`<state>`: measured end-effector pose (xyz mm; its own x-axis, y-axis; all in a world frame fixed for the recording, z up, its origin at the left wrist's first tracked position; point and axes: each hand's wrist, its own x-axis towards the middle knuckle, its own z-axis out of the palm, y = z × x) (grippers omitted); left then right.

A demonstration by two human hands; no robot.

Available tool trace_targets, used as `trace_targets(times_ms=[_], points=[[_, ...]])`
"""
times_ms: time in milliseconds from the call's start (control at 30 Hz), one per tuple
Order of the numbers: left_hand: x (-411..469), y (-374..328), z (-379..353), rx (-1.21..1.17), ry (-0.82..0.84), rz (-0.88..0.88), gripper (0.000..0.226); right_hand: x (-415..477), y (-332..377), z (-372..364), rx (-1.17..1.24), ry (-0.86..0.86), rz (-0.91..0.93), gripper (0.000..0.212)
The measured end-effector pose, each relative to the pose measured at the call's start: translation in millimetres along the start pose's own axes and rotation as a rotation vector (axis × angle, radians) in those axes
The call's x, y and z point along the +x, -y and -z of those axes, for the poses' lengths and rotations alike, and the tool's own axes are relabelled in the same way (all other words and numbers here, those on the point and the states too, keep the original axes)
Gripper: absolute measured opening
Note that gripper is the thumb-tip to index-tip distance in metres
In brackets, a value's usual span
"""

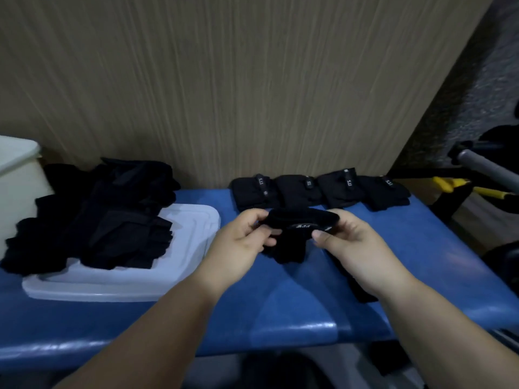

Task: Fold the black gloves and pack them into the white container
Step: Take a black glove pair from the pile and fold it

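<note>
Over the middle of the blue bench I hold one black glove between both hands. My left hand pinches its left cuff end and my right hand pinches the right end, with the glove's fingers hanging down. Several folded black gloves lie in a row along the wall behind it. A loose pile of unfolded black gloves sits at the left, partly on a white lid. The white container stands at the far left edge, only partly in view.
A wood-grain wall panel rises directly behind the bench. At the right, beyond the bench end, stand a grey bar and yellow-handled tools. Another dark piece lies under my right wrist.
</note>
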<state>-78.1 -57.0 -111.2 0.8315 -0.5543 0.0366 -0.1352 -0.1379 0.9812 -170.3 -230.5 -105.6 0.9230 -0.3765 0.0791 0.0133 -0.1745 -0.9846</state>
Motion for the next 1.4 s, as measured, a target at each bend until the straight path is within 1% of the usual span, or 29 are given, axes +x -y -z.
trace_targets(times_ms=[67,133,200,233,267,300,367,400,467,567,633,667,700,767,833,867,900,933,1000,1067,1100,1133,1167,1200,1233,1267,1333,1400], points=[[-1,3,-2,-0.080,0.034,-0.009,0.029,1,-2,10,-0.165,0.009,0.094,0.032],[0,7,-4,-0.125,0.060,-0.049,0.026,2,-5,20,-0.319,-0.011,0.251,0.044],[0,11,-9,-0.091,0.061,-0.071,0.022,1,-12,27,-0.455,-0.008,0.387,0.049],[0,14,-12,-0.061,0.058,-0.060,0.016,0,-17,30,-0.512,0.016,0.406,0.051],[1,17,-15,-0.029,0.068,-0.033,0.009,-1,-21,34,-0.564,0.064,0.386,0.055],[1,20,-18,0.027,0.090,0.005,0.004,-3,-25,37,-0.630,0.125,0.330,0.058],[-1,27,-21,0.253,0.121,0.078,0.011,-6,-32,44,-0.756,0.247,0.222,0.065],[-2,30,-21,0.377,0.115,0.098,0.013,-9,-34,46,-0.787,0.273,0.187,0.065],[-2,29,-21,0.494,0.076,0.096,0.016,-12,-35,46,-0.798,0.237,0.141,0.059],[-1,29,-21,0.523,0.079,0.082,0.018,-13,-31,41,-0.735,0.057,0.152,0.041],[1,29,-19,0.504,0.108,0.090,0.017,-12,-28,36,-0.765,-0.043,0.136,0.018],[2,29,-17,0.492,0.134,0.096,0.018,-11,-27,35,-0.801,-0.075,0.087,0.005],[2,28,-16,0.475,0.171,0.102,0.021,-9,-28,33,-0.851,-0.092,0.028,0.014],[2,26,-15,0.444,0.252,0.116,0.027,-7,-31,31,-0.931,-0.089,-0.074,0.044],[2,23,-13,0.428,0.317,0.140,0.031,-5,-29,26,-0.982,-0.091,-0.130,0.062],[2,21,-12,0.432,0.349,0.152,0.032,-4,-29,24,-0.999,-0.091,-0.141,0.065],[1,19,-12,0.445,0.373,0.160,0.032,-4,-30,22,-1.006,-0.083,-0.141,0.064],[0,17,-12,0.467,0.380,0.162,0.031,-3,-30,20,-1.007,-0.081,-0.131,0.059],[-1,17,-14,0.535,0.325,0.133,0.026,-3,-30,17,-0.980,-0.100,-0.112,0.041],[-2,20,-19,0.665,0.174,0.045,0.018,-3,-30,17,-0.950,-0.127,-0.097,0.036],[-3,24,-21,0.751,0.057,-0.035,0.017,-3,-31,18,-0.937,-0.141,-0.091,0.037],[-3,28,-24,0.821,-0.051,-0.152,0.017,-3,-30,19,-0.933,-0.155,-0.077,0.036],[-3,31,-26,0.858,-0.102,-0.271,0.019,-3,-29,19,-0.931,-0.164,-0.057,0.033],[-3,33,-29,0.867,-0.092,-0.359,0.024,-3,-29,18,-0.933,-0.171,-0.039,0.029],[-4,34,-31,0.882,-0.021,-0.395,0.031,-4,-29,19,-0.934,-0.175,-0.022,0.025],[-5,33,-34,0.900,0.082,-0.384,0.040,-5,-28,18,-0.938,-0.181,-0.003,0.022],[-7,38,-36,0.931,0.267,-0.302,0.051,-6,-29,18,-0.958,-0.198,0.040,0.019],[-6,42,-36,0.988,0.352,-0.254,0.053,-7,-29,18,-0.986,-0.202,0.082,0.018]])
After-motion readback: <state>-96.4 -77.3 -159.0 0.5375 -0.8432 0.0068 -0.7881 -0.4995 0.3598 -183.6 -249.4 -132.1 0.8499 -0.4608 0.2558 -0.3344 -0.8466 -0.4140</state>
